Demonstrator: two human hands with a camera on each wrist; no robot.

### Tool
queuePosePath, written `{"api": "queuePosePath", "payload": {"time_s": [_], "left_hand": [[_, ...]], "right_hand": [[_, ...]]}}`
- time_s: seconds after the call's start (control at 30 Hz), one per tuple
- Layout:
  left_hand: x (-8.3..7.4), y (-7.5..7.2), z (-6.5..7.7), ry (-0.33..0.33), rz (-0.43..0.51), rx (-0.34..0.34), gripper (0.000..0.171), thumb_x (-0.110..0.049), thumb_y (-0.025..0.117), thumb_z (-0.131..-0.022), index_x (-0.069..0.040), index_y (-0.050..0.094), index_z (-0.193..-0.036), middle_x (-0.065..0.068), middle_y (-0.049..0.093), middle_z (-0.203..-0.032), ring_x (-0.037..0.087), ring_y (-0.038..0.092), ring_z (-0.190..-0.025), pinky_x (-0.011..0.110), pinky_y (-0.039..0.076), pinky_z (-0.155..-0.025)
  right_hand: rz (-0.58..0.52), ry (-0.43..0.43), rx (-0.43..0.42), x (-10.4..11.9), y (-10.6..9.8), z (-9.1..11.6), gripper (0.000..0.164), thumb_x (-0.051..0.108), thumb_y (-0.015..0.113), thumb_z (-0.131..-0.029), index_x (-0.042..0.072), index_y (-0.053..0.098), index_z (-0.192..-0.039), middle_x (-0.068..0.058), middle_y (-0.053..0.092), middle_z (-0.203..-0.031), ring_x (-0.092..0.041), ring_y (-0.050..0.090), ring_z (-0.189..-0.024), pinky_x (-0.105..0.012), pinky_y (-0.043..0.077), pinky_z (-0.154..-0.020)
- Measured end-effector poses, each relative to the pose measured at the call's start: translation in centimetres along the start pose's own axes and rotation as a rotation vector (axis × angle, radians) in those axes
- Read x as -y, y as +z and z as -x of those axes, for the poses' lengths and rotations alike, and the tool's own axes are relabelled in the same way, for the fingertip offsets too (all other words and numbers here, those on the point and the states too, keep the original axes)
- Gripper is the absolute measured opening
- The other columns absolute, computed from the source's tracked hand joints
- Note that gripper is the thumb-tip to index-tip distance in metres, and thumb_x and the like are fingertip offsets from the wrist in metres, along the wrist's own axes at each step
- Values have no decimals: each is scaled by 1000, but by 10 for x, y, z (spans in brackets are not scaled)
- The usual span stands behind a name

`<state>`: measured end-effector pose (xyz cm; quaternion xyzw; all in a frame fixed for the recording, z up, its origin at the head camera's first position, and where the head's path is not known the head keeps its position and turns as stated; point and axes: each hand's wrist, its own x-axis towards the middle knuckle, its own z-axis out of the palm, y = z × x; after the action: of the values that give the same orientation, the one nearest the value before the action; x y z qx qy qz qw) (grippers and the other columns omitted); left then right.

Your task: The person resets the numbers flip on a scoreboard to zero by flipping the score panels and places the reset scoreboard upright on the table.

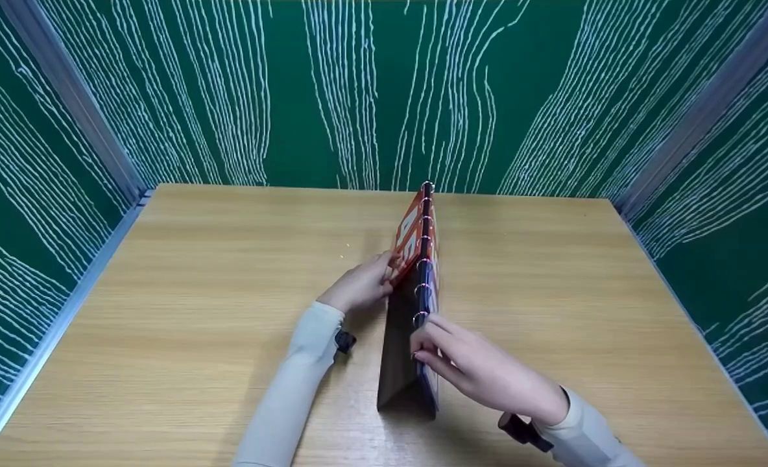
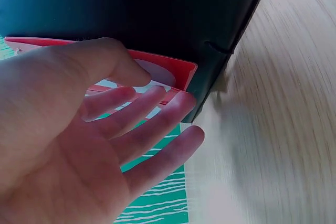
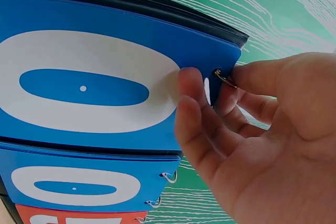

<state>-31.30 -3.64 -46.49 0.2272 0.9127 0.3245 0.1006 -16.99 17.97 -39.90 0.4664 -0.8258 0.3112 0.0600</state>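
A tent-shaped flip scoreboard with a black stand [image 1: 400, 353] stands upright on the table, metal rings along its top ridge. My left hand [image 1: 361, 282] is at its left face, thumb and fingers at the lower edge of a red number card [image 1: 413, 224], which it holds out from the stand. In the left wrist view, the thumb overlaps that red card [image 2: 184, 72]. At the near end, my right hand [image 1: 468, 363] pinches a metal ring [image 3: 226, 80] between thumb and finger. Its other fingertips overlap a blue card [image 3: 205, 51] with a white 0.
Below it in the right wrist view hangs a smaller blue 0 card [image 3: 152, 182], with a red card [image 3: 52, 217] past it. The wooden table [image 1: 228, 259] backs onto a green wall [image 1: 287, 97] with white wavy lines. Small bright specks lie left of the scoreboard.
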Motion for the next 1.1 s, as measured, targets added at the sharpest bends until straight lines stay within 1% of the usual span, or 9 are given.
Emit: {"api": "queuePosePath", "payload": {"time_s": [0.23, 0.43, 0.5, 0.6, 0.7, 0.83, 0.97, 1.1], "left_hand": [[2, -1, 1, -32, 4, -7, 57, -14, 59, -100, -9, 39, -153, 14, 50, -150, 30, 56, -131, 50, 48, -110], [3, -3, 2, -42, -14, -8, 54, -16, 58, -101, -9, 42, -152, 16, 53, -148, 32, 56, -132, 52, 46, -113], [4, -4, 2, -55, -21, -5, 51, -17, 57, -102, -8, 44, -151, 15, 54, -147, 31, 57, -130, 51, 46, -113], [4, -4, 3, -59, -50, -2, 46, -16, 55, -103, -6, 48, -147, 16, 58, -141, 32, 60, -124, 51, 48, -110], [5, -4, 2, -45, -75, -3, 34, -15, 52, -104, -2, 55, -135, 18, 65, -127, 33, 64, -114, 53, 51, -103], [7, -2, 1, -28, -94, 2, 26, -14, 48, -104, -1, 58, -124, 19, 68, -111, 33, 65, -101, 54, 54, -95], [6, -2, 1, -42, -84, 8, 25, -13, 47, -105, -1, 58, -123, 18, 67, -108, 33, 64, -99, 54, 54, -94], [6, -2, 1, -47, -61, 3, 27, -14, 46, -105, 1, 56, -125, 19, 66, -111, 34, 65, -105, 54, 53, -98]], "right_hand": [[5, 5, -2, 1, 1, 1, 7, 8, 58, -102, 15, 58, -104, 5, 53, -96, -2, 53, -83, -16, 48, -73], [-1, 3, -5, 1, 1, 1, 8, 8, 59, -102, 15, 58, -105, 5, 53, -95, -2, 53, -83, -16, 48, -73], [-2, -4, -6, 0, 0, 1, 8, 7, 59, -101, 15, 58, -105, 5, 54, -95, -2, 53, -83, -16, 48, -73], [-3, -15, -8, 0, 0, 0, 9, 7, 59, -101, 14, 58, -105, 5, 54, -96, -3, 53, -83, -16, 49, -73], [-2, -17, -6, 0, 0, 0, 7, 8, 58, -102, 15, 57, -104, 5, 53, -96, -3, 52, -83, -16, 48, -73], [2, -4, 3, 0, -1, -1, 4, 11, 56, -104, 15, 57, -103, 6, 52, -97, -3, 52, -84, -16, 48, -74], [3, 11, 11, 1, -1, 0, 4, 11, 56, -104, 15, 57, -103, 6, 52, -97, -2, 52, -84, -17, 49, -74], [3, 12, 13, 1, -1, 0, 4, 11, 56, -104, 15, 57, -104, 6, 52, -97, -2, 52, -84, -17, 49, -74]]}}
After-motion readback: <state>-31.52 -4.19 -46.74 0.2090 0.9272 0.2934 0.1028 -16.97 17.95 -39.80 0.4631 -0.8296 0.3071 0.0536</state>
